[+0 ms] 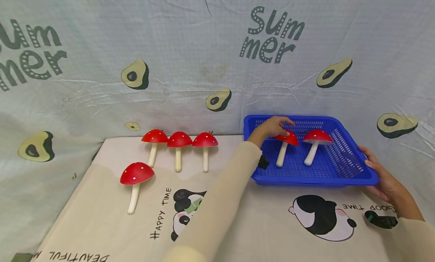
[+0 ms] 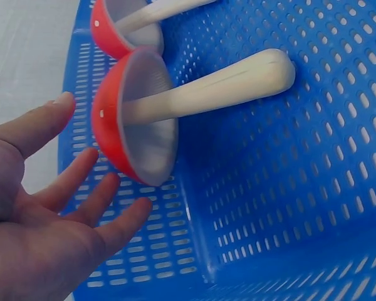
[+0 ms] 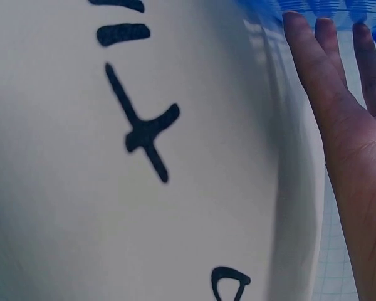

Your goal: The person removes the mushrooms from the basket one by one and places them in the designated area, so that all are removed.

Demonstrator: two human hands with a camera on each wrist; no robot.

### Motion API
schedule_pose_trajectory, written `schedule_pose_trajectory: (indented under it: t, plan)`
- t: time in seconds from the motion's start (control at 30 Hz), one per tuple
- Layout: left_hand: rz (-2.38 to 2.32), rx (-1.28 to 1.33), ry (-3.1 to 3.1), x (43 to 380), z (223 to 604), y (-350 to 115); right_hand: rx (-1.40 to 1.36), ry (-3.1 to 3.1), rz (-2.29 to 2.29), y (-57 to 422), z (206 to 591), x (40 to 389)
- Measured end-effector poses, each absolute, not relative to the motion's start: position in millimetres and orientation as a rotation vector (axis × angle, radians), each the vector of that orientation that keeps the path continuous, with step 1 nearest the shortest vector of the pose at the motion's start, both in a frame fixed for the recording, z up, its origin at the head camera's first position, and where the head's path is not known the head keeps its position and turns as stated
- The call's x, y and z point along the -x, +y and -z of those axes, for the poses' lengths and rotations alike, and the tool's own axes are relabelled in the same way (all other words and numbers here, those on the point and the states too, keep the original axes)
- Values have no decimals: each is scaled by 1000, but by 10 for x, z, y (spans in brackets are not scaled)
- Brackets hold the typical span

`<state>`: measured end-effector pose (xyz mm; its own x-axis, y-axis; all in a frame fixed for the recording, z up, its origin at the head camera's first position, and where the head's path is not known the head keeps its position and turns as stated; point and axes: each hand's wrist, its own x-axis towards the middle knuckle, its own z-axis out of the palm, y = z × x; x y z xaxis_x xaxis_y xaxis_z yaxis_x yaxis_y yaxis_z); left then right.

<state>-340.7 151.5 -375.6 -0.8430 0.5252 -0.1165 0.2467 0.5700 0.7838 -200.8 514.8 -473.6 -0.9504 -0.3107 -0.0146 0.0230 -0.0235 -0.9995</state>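
A blue plastic basket (image 1: 302,181) holds two toy mushrooms with red, white-spotted caps. My left hand (image 1: 274,127) hovers at the cap of the left mushroom (image 1: 282,156), fingers spread, holding nothing. In the left wrist view a gap shows between the fingertips (image 2: 141,210) and that mushroom's red cap (image 2: 113,119). Its pale stem points away from the hand. The other mushroom (image 1: 312,152) lies to the right inside the basket. My right hand (image 1: 384,179) grips the basket's right rim, with part of it beneath the edge. In the right wrist view, its fingers (image 3: 329,47) reach the basket's underside.
Three more mushrooms lie in a row at the table's back, among them the middle one (image 1: 178,156). Another mushroom (image 1: 136,179) lies nearer the front left. A printed cloth (image 1: 258,224) covers the table; a patterned curtain (image 1: 183,58) hangs behind.
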Motion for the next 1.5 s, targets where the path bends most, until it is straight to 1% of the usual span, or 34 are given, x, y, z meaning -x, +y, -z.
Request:
schedule_pose_trajectory:
  t: [0.47, 0.7, 1.0, 1.27, 1.5]
  plan:
    - [-1121, -548, 2472, 3433, 3886, 1582, 293, 2031, 2045, 5137, 4701, 2022]
    - [-1021, -403, 2459, 3449, 3969, 1614, 262, 1994, 2073, 5150, 4698, 2052]
    - [-1063, -558, 2287, 3495, 4003, 1552, 235, 1993, 2069, 5155, 4695, 2089]
    - [-1140, -509, 2252, 3442, 4006, 1548, 211, 2032, 2050, 5148, 4706, 2088]
    - [-1089, -701, 2368, 3480, 3972, 1552, 236, 2020, 2059, 5152, 4709, 2094]
